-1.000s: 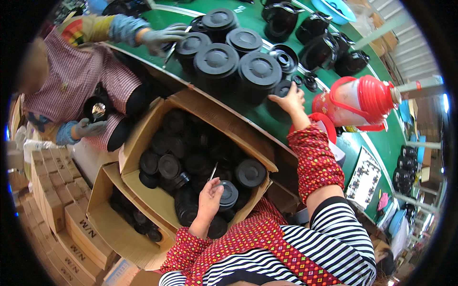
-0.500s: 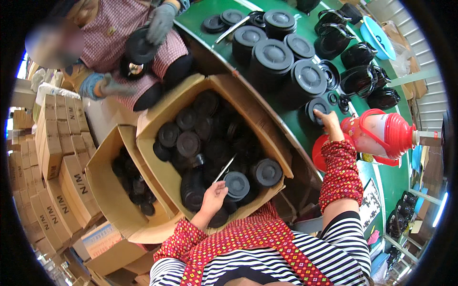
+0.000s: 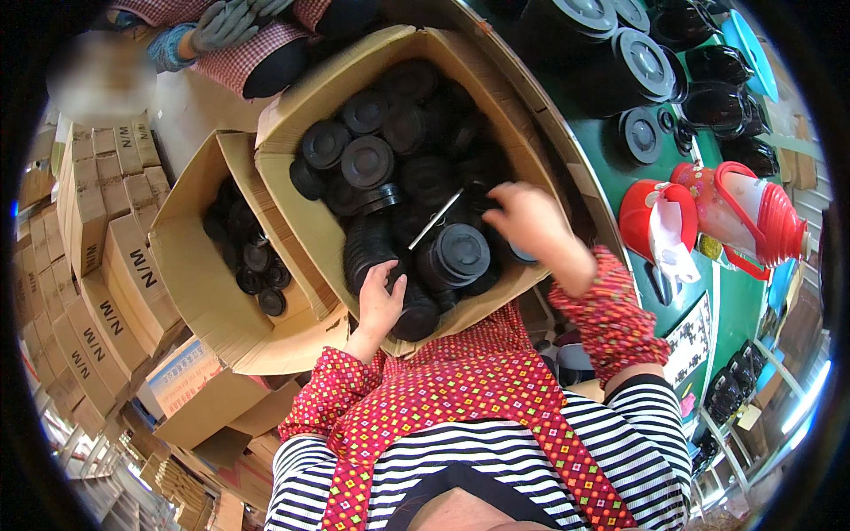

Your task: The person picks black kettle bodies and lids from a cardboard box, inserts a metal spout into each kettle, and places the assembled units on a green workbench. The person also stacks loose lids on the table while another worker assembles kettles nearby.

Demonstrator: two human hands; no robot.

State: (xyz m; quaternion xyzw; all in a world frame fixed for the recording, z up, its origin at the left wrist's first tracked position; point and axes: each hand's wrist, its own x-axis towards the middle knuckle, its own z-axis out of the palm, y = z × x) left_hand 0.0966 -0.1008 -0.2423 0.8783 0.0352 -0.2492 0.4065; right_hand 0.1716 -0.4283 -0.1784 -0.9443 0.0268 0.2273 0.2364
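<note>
A large cardboard carton (image 3: 290,232) in front of me holds many round black lids (image 3: 367,162). My left hand (image 3: 379,303) is over its near edge, fingers apart, at the lower end of a row of lids (image 3: 359,250) lying on edge. My right hand (image 3: 534,226) hangs above the carton's right part, somewhat blurred, its fingers spread with nothing visible in them. Between my hands a short stack of lids (image 3: 464,251) faces up. A thin pale rod (image 3: 436,219) lies across the lids, touched by neither hand.
A smaller carton (image 3: 190,265) with black parts adjoins on the left. On the green table (image 3: 611,177) at right are stacked black lids (image 3: 645,62), a red container (image 3: 639,217) and a red thermos flask (image 3: 735,212). A co-worker's gloved hands (image 3: 223,25) show at upper left.
My right hand has left the lid on the table and moved over the carton. My left hand has let go of the rod. The view has shifted; the co-worker's hands are together without the lid visible.
</note>
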